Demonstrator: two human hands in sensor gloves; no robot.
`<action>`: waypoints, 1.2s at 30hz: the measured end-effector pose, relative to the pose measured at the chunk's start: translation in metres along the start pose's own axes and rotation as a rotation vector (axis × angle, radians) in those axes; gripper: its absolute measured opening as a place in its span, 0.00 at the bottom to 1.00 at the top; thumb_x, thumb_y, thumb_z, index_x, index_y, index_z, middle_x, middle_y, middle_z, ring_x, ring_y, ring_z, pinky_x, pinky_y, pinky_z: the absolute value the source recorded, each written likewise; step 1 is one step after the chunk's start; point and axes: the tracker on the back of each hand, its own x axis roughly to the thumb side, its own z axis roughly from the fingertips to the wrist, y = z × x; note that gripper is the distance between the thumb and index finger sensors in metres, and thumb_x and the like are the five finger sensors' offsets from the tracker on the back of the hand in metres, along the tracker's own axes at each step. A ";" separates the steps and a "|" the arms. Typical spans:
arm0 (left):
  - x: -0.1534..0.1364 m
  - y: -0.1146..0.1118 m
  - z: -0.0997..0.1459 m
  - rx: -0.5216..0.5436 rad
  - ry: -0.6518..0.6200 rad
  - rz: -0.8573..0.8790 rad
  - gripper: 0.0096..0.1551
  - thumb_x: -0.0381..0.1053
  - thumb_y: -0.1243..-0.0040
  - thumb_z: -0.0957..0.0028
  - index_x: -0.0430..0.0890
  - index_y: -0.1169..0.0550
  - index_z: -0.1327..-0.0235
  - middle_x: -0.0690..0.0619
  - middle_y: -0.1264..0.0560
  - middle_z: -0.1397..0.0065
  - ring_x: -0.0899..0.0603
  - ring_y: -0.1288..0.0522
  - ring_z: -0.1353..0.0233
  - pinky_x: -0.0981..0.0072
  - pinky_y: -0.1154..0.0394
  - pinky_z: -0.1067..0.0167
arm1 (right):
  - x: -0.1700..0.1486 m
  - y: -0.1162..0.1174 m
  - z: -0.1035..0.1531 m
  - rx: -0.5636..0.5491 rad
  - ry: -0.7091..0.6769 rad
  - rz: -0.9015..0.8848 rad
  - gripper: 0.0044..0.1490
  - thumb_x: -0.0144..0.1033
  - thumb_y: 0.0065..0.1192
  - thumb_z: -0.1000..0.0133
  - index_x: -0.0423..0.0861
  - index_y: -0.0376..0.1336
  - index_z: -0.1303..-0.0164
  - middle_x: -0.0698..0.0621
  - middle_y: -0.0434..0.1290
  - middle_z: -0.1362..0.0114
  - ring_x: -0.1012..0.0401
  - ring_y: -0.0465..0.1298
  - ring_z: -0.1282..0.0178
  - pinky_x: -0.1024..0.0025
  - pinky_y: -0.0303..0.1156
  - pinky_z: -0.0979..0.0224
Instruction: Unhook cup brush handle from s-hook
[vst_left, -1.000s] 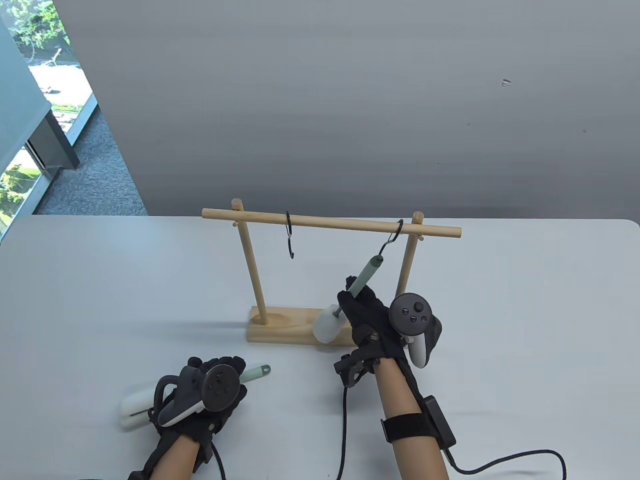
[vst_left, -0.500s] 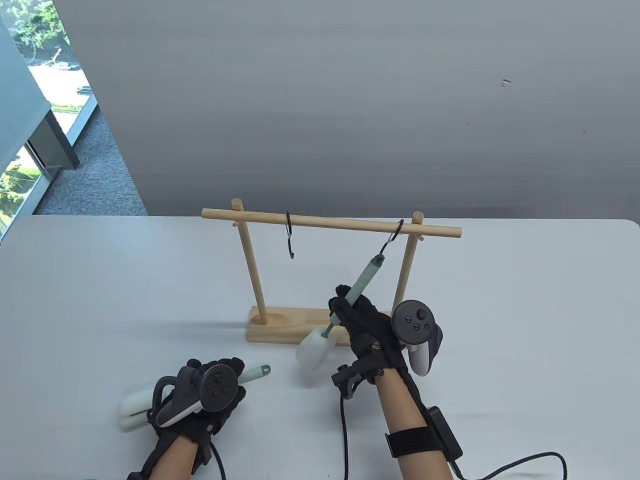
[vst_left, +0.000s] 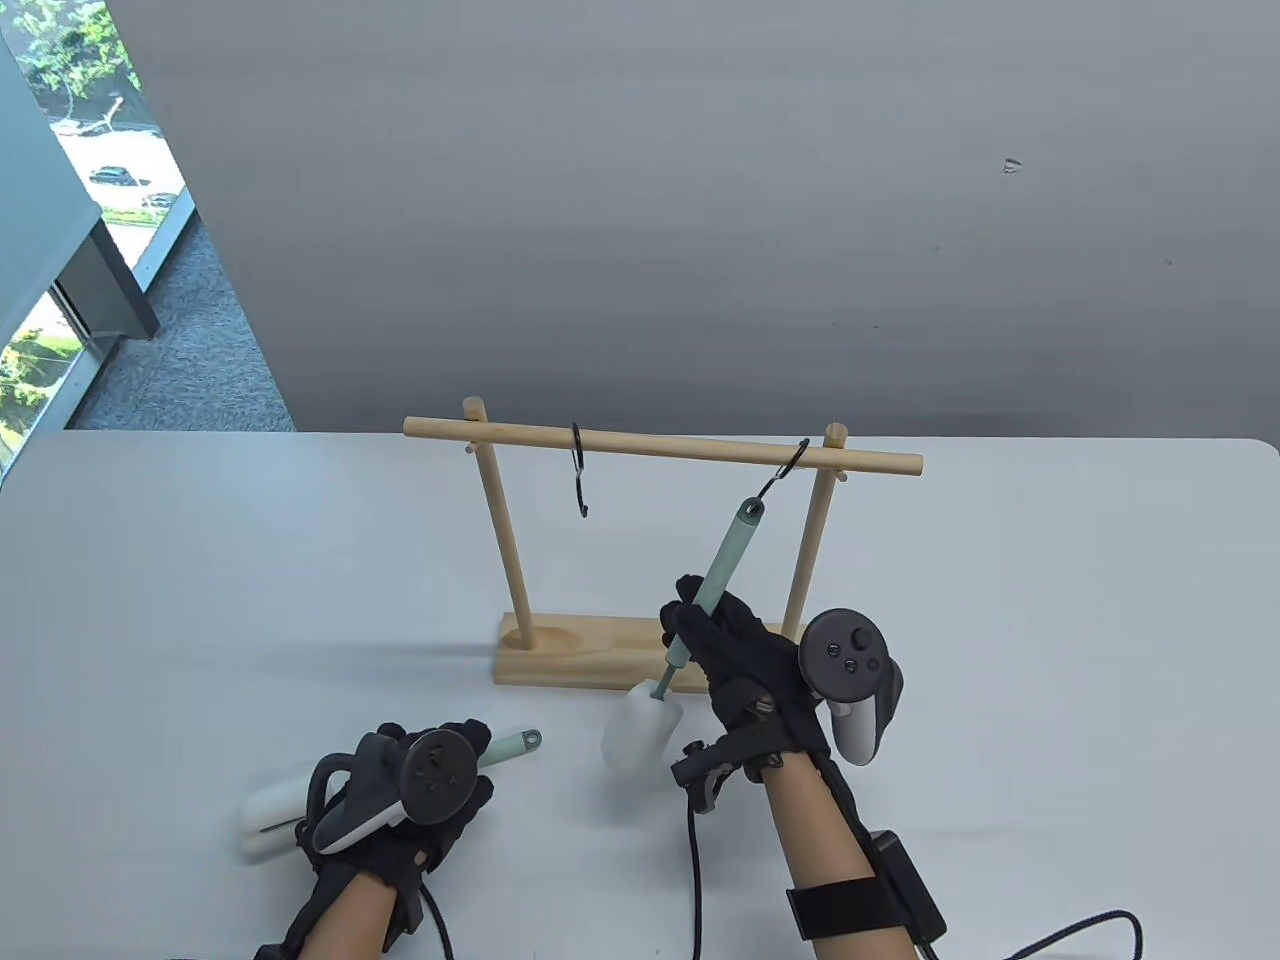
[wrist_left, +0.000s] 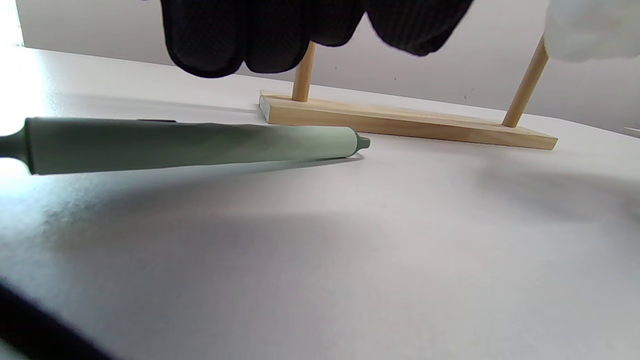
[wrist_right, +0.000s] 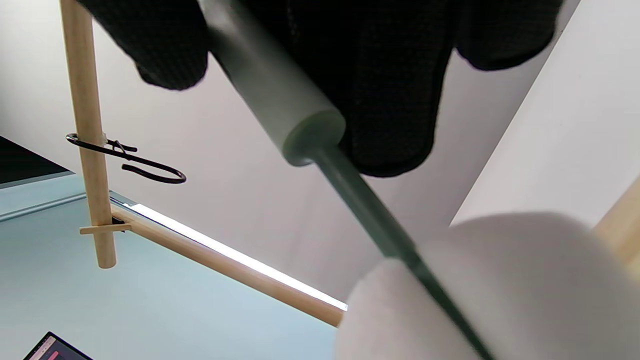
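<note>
The cup brush (vst_left: 715, 590) is gripped at its handle by the fingers of the right hand (vst_left: 745, 665), its loop not yet freed from the s-hook (vst_left: 783, 477). Lifting off is judged left.

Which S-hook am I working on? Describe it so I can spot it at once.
Find the wooden rack standing mid-table and follow its top crossbar toward the right post. The S-hook there is pulled aslant by the green cup brush handle that the right hand grips. The other hook, nearer the left post, hangs empty.
</note>
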 end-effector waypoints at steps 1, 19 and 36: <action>0.000 0.000 0.000 -0.001 0.000 0.001 0.35 0.55 0.42 0.53 0.44 0.30 0.33 0.42 0.27 0.27 0.31 0.25 0.29 0.35 0.40 0.31 | 0.001 -0.001 0.001 -0.001 -0.002 -0.001 0.37 0.49 0.56 0.44 0.34 0.61 0.34 0.39 0.77 0.41 0.47 0.82 0.46 0.38 0.62 0.36; 0.002 -0.001 -0.001 -0.009 -0.010 -0.001 0.35 0.55 0.42 0.53 0.44 0.31 0.33 0.42 0.27 0.27 0.31 0.25 0.29 0.35 0.40 0.31 | 0.015 -0.028 0.045 -0.077 -0.182 0.373 0.37 0.43 0.60 0.46 0.34 0.60 0.32 0.35 0.74 0.37 0.40 0.78 0.41 0.33 0.57 0.34; 0.005 -0.004 0.000 -0.031 -0.011 -0.035 0.35 0.55 0.42 0.53 0.44 0.31 0.33 0.42 0.28 0.26 0.31 0.26 0.28 0.35 0.41 0.31 | -0.028 -0.011 0.074 0.175 -0.182 0.984 0.36 0.37 0.65 0.48 0.35 0.62 0.31 0.32 0.73 0.34 0.36 0.75 0.36 0.28 0.48 0.29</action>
